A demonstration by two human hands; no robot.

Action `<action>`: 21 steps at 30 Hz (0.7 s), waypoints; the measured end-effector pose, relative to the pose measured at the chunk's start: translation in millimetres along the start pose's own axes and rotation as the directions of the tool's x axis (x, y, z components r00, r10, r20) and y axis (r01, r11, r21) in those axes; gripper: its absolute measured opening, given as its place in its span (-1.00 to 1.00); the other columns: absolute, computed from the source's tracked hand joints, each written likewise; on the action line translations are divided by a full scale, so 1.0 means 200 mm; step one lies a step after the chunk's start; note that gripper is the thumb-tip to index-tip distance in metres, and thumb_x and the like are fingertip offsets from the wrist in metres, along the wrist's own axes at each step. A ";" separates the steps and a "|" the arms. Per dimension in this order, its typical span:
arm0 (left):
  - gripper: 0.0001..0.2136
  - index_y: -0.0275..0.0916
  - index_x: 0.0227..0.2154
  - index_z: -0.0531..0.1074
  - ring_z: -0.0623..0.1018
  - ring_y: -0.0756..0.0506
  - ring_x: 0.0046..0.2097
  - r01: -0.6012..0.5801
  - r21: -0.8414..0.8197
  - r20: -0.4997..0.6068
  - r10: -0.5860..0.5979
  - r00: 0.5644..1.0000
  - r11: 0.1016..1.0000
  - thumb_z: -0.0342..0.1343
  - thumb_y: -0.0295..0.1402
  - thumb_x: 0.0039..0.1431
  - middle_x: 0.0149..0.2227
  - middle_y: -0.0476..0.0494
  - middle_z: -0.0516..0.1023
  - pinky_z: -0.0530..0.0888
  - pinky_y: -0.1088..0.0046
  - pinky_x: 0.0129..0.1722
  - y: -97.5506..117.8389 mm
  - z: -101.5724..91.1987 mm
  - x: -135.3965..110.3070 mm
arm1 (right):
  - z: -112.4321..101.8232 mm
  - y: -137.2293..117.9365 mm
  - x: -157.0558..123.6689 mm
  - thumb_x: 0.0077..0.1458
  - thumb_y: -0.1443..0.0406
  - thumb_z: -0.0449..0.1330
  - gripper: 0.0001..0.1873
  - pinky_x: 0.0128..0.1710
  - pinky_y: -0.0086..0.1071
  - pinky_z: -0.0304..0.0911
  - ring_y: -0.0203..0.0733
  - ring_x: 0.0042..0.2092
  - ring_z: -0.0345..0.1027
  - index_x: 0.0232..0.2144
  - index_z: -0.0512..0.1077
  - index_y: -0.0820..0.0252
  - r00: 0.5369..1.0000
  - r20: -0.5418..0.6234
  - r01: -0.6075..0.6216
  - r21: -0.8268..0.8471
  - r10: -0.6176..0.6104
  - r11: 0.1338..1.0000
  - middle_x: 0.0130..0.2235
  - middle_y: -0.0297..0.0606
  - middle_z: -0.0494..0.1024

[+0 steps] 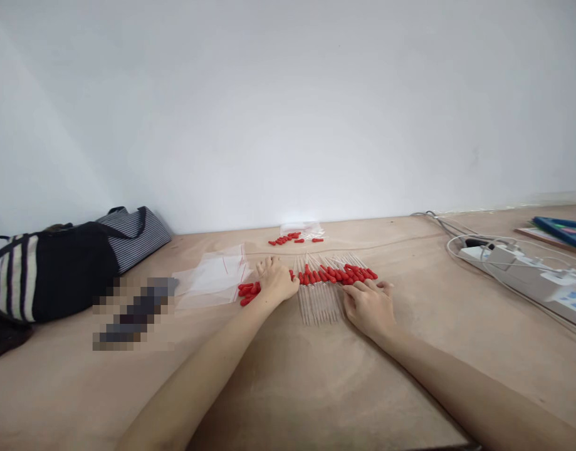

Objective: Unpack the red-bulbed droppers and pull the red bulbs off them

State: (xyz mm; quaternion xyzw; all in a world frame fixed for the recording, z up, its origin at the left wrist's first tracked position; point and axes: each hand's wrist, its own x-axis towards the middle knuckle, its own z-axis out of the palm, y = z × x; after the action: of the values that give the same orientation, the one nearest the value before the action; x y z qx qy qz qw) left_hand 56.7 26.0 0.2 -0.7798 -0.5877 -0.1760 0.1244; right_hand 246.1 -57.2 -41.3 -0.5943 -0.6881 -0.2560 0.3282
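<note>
A row of clear thin droppers with red bulbs (pixel 311 277) lies across the middle of the wooden table, tubes pointing both toward me and away. Over the row's left part my left hand (pixel 276 280) rests with bent fingers; its thumb side meets the bulbs, and what lies under the fingers is hidden. Several more red bulbs (pixel 248 293) show just left of that hand. My right hand (pixel 371 307) lies low at the right end of the row, its fingers a little apart and touching the near side of the bulbs without gripping any.
Flat clear zip bags (pixel 212 275) lie left of my left hand. Behind the row are loose red bulbs (pixel 285 238) and another clear bag (pixel 301 228). A black striped bag (pixel 76 269) stands at left beside a blurred patch. A white power strip (pixel 527 275) with cables sits right.
</note>
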 end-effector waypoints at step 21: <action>-0.74 -0.23 -0.75 0.43 0.31 -0.30 0.00 0.069 -0.136 0.014 -0.067 0.998 0.988 0.05 -0.33 -0.02 -0.16 -0.24 0.45 0.20 0.01 -0.09 -0.15 -0.17 -0.10 | 0.01 -0.02 0.02 0.08 0.30 0.01 -0.78 -0.28 -0.28 -0.16 -0.24 -0.35 0.21 -0.42 0.46 0.12 1.000 -0.028 -0.007 0.204 0.013 0.979 -0.49 -0.30 0.47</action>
State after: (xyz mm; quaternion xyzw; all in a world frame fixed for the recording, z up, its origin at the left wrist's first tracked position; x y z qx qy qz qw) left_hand 17.5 3.4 22.4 -0.7669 -0.6011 -0.2162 0.0621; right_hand 240.8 -54.2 -40.0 -0.5570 -0.7030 -0.1911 0.3987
